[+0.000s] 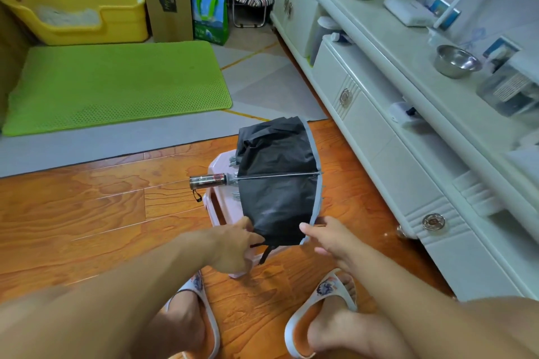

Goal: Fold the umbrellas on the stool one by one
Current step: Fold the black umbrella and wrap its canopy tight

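Note:
A black umbrella (277, 181) with a grey edge lies collapsed and unrolled across a small pink stool (221, 204). Its dark handle (207, 181) points left, a wrist loop hanging from it. My left hand (236, 245) pinches the near lower edge of the black fabric, close to the dangling strap (267, 253). My right hand (323, 236) pinches the grey-trimmed near corner of the canopy. Both hands are at the stool's near side.
A white cabinet (393, 137) with drawers runs along the right. A green mat (116, 84) and a yellow bin (78, 6) lie at the far left on a grey floor covering. My feet in slippers (318, 315) rest on the wood floor below the stool.

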### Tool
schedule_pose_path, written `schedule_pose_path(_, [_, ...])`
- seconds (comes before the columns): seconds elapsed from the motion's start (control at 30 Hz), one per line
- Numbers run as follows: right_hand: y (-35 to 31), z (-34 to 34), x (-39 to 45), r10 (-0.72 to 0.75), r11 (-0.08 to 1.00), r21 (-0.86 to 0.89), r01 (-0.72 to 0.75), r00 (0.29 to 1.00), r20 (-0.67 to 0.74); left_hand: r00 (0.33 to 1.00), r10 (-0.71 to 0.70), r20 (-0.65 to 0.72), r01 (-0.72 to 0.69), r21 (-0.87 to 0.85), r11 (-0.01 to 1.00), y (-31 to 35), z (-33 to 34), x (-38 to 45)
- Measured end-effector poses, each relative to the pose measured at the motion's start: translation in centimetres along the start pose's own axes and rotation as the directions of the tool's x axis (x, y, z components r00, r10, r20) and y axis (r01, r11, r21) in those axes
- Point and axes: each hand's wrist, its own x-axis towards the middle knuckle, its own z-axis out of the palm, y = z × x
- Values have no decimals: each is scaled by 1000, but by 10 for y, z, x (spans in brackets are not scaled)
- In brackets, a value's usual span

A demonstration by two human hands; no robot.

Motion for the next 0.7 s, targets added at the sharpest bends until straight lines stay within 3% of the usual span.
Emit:
schedule_pose_path(0.1, [20, 21, 11, -23, 990, 133, 47, 984, -178, 999, 18, 27, -16, -61, 998, 3, -12, -1])
schedule_pose_path(0.17, [30, 25, 11, -16, 996, 81, 41, 961, -278, 997, 0, 75, 4, -50, 999, 3, -17, -1])
schedule_pose_path(0.27, [30, 25, 14, 41, 998, -29, -52, 953, -300, 994, -59, 88, 59, 10, 998, -2, -35, -1])
schedule_pose_path(0.37, [-10, 10, 20, 12, 968, -235, -90, 949, -315, 992, -104, -74, 102, -24, 994, -11, -65, -2])
schedule_pose_path(0.43, [-56, -11, 18, -107, 971, -238, 8, 908, -404, 959, -178, -219, 142, -171, 975, -21, -84, 1])
schedule_pose_path(0.5, [-103, -31, 13, -286, 953, -236, 188, 815, -504, 896, -308, -320, 173, -388, 905, -31, -99, 9])
schedule_pose_path(0.6, [-160, -37, 9, -476, 877, -283, 388, 780, -406, 821, -441, -361, 128, -637, 760, -37, -113, 21])
schedule_pose_path(0.7, [-195, -27, 28, -454, 886, -214, 411, 860, -231, 807, -524, -273, 93, -817, 568, -34, -122, 29])
